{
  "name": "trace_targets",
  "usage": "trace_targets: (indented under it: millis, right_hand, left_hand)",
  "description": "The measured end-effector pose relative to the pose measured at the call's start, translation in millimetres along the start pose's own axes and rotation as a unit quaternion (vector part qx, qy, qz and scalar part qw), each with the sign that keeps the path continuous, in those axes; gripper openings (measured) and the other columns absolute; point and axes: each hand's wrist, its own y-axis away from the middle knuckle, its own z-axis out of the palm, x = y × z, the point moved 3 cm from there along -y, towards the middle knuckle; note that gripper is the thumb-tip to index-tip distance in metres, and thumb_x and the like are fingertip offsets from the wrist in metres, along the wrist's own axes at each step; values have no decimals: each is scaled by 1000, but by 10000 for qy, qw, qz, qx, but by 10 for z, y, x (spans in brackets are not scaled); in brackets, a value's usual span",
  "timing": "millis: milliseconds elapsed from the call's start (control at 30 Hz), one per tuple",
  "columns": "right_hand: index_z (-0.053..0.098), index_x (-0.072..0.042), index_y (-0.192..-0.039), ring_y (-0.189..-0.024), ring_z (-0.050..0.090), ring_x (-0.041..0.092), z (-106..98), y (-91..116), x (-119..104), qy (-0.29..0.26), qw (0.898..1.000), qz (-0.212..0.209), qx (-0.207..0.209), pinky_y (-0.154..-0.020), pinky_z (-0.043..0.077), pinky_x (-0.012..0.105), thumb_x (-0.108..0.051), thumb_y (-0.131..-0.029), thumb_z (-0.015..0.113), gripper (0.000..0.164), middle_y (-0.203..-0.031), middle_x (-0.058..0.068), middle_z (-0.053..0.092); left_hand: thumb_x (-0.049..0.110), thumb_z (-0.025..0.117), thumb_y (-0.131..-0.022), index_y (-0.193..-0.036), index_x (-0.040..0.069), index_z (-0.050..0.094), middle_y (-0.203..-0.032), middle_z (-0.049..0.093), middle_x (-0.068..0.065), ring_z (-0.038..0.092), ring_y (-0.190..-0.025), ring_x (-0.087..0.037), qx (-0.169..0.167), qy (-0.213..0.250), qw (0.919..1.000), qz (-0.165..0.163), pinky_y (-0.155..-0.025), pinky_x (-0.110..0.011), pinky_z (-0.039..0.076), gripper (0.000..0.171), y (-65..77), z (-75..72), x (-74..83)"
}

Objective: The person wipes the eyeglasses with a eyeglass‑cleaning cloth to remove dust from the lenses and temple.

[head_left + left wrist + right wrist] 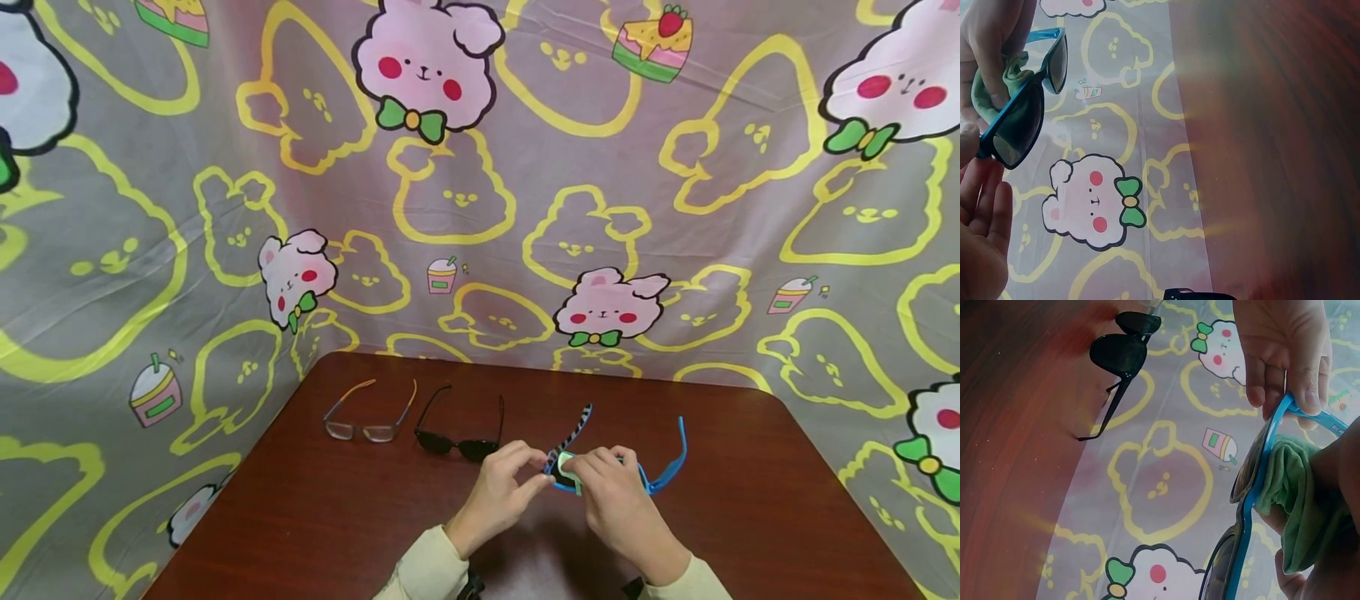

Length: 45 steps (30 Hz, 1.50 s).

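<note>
My left hand pinches a pair of blue-framed sunglasses at the corner by one hinge, thumb on one side and fingers on the other. The sunglasses have dark lenses, and their temples are unfolded; one temple shows dark stripes. In my right hand is a bunched green cloth, held against the inner side of the lens nearest my left hand. Through that dark lens the cloth shows in the left wrist view. From the head view, my right hand hides much of the frame's middle.
Black sunglasses lie with temples unfolded on the dark red table, left of my hands. Farther left are clear eyeglasses with orange-tipped temples. A cartoon-printed curtain rises around the table's back and sides.
</note>
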Motion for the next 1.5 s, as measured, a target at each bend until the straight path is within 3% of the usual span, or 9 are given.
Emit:
trace_targets:
  millis: [267, 400, 500, 633, 800, 1100, 1267, 1500]
  right_hand:
    - [64, -14, -89, -77, 54, 11, -4, 7, -17, 11, 9996, -276, 62, -71, 32, 42, -19, -101, 24, 42, -82, -6, 62]
    - [65, -14, -92, -77, 54, 12, -8, 18, -20, -48, 9993, -374, 11, -72, 32, 42, -4, -86, 46, 23, -83, -6, 62]
    - [65, -14, -93, -77, 54, 12, -8, 26, -22, -98, 9992, -396, -5, -71, 33, 42, 1, -75, 54, 26, -84, -7, 62]
    - [65, -13, -92, -77, 54, 12, -1, 41, -24, -153, 9990, -426, -9, -72, 34, 41, -7, -88, 43, 23, -82, -6, 62]
    - [66, -13, -91, -75, 53, 12, 8, 63, -28, -266, 9983, -523, 56, -72, 34, 38, -23, -102, 24, 44, -82, -6, 62]
    - [67, -9, -96, -80, 57, 13, -48, 68, -9, -774, 9911, -833, 694, -72, 33, 31, -19, -102, 37, 32, -90, -4, 65]
    - [68, -6, -96, -78, 56, 14, -83, 65, 10, -858, 9871, -914, 995, -71, 33, 27, -17, -101, 42, 29, -90, -3, 65]
    - [67, -2, -101, -82, 56, 16, -103, 72, 30, -911, 9872, -787, 1043, -76, 41, 23, -14, -100, 40, 30, -95, 1, 64]
  left_hand:
    - [13, 72, -84, -94, 11, 66, -86, 61, 6, 58, -82, -3, -70, 245, 9980, -580, -70, -18, 47, 12, -3, -13, -9]
    - [13, 72, -84, -94, 11, 66, -86, 61, 6, 58, -82, -3, -11, 181, 9978, -635, -70, -17, 46, 12, -13, -28, -5]
    - [13, 73, -83, -94, 11, 66, -86, 61, 5, 58, -82, -4, 44, 133, 9978, -651, -69, -17, 46, 13, -18, -34, 5]
    - [12, 74, -82, -93, 10, 66, -86, 61, 5, 59, -81, -4, 104, 36, 9978, -654, -68, -18, 47, 14, -29, -46, 12]
    - [11, 75, -80, -92, 10, 66, -85, 61, 6, 58, -80, -4, 127, -199, 9970, -735, -68, -19, 46, 15, -49, -83, -3]
    - [9, 74, -81, -96, 10, 67, -87, 59, 6, 54, -75, -6, 43, -444, 9964, -717, -63, -19, 44, 17, -126, -220, 13]
    - [10, 74, -82, -99, 11, 68, -89, 59, 6, 54, -80, -6, -21, -627, 9954, -718, -67, -21, 45, 17, -155, -285, 44]
    - [15, 72, -84, -98, 12, 69, -92, 60, 7, 55, -87, -8, 46, -869, 9942, -635, -73, -24, 46, 15, -191, -328, 75]
